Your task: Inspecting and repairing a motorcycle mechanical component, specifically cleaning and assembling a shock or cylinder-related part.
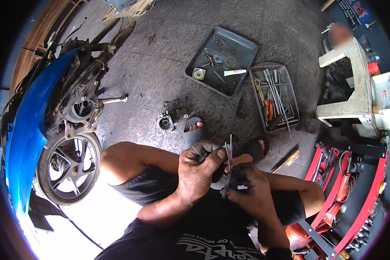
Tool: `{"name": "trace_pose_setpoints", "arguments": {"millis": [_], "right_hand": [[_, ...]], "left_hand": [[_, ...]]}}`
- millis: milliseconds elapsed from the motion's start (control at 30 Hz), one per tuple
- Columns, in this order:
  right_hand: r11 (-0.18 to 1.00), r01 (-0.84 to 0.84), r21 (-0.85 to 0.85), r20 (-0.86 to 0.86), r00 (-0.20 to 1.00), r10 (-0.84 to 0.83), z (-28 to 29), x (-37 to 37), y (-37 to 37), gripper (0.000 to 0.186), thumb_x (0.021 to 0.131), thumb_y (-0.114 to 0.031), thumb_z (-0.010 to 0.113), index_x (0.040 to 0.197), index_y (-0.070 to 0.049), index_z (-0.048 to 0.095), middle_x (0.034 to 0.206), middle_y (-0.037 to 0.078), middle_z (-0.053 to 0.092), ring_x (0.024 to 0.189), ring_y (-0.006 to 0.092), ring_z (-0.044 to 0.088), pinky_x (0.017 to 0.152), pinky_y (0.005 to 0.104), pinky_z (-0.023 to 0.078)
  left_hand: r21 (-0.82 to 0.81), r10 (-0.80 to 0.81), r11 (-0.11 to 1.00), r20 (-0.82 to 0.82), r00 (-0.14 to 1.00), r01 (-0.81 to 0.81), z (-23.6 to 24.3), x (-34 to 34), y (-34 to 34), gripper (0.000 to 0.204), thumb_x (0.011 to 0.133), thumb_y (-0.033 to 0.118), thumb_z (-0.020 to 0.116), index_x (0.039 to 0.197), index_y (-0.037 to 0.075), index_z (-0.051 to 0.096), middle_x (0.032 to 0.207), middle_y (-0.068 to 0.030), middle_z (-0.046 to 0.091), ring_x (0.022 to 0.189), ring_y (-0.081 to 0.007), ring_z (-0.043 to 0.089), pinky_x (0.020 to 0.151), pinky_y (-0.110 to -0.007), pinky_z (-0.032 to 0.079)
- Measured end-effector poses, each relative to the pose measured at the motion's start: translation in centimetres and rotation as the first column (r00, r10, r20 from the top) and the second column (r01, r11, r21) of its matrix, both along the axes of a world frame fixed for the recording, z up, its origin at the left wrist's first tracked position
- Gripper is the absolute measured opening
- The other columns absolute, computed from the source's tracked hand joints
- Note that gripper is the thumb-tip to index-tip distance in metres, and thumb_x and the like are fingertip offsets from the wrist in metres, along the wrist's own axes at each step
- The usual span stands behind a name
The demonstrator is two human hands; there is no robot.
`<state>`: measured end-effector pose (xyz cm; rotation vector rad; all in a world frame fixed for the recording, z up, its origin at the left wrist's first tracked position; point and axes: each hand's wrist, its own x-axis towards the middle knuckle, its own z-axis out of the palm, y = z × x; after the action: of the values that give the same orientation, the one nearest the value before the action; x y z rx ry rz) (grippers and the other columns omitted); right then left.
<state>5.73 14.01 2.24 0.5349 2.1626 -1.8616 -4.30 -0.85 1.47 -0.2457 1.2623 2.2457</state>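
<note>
A person's left hand (201, 164) is curled shut, pinching a thin piece (197, 151) too unclear to name. Just to its right, scissors (230, 161) point blades-up, slightly parted, handles gripped in the curled right hand (250, 186); they seem light, rigid, slick-bladed, best held by the handles.
</note>
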Motion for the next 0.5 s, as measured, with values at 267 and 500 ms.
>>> {"name": "trace_pose_setpoints", "arguments": {"millis": [267, 500], "right_hand": [[0.998, -0.013, 0.056, -0.046, 0.999, 0.016, 0.2, 0.03, -0.27, 0.042, 0.073, -0.015, 0.086, 0.101, 0.004, 0.062, 0.111, 0.017, 0.062, 0.099, 0.0283, 0.069, 0.086, 0.0367, 0.057], [1.0, 0.005, 0.009, -0.088, 0.996, -0.004, 0.05, 0.33, -0.43, 0.042, 0.074, -0.013, 0.086, 0.103, 0.004, 0.061, 0.109, 0.016, 0.062, 0.097, 0.0276, 0.069, 0.083, 0.0365, 0.058]], "left_hand": [[-0.019, -0.027, 0.999, -0.002, 1.0, 0.027, -0.02, 0.31, 0.08, 0.009, 0.097, 0.008, 0.066, 0.09, 0.002, 0.066, 0.081, -0.0038, 0.07, 0.07, -0.007, 0.062, 0.064, -0.022, 0.05], [-0.011, -0.063, 0.998, 0.01, 0.998, 0.063, -0.18, 0.37, 0.02, 0.011, 0.097, 0.008, 0.063, 0.087, 0.003, 0.066, 0.081, -0.0026, 0.069, 0.069, -0.0057, 0.059, 0.064, -0.023, 0.048]]}}
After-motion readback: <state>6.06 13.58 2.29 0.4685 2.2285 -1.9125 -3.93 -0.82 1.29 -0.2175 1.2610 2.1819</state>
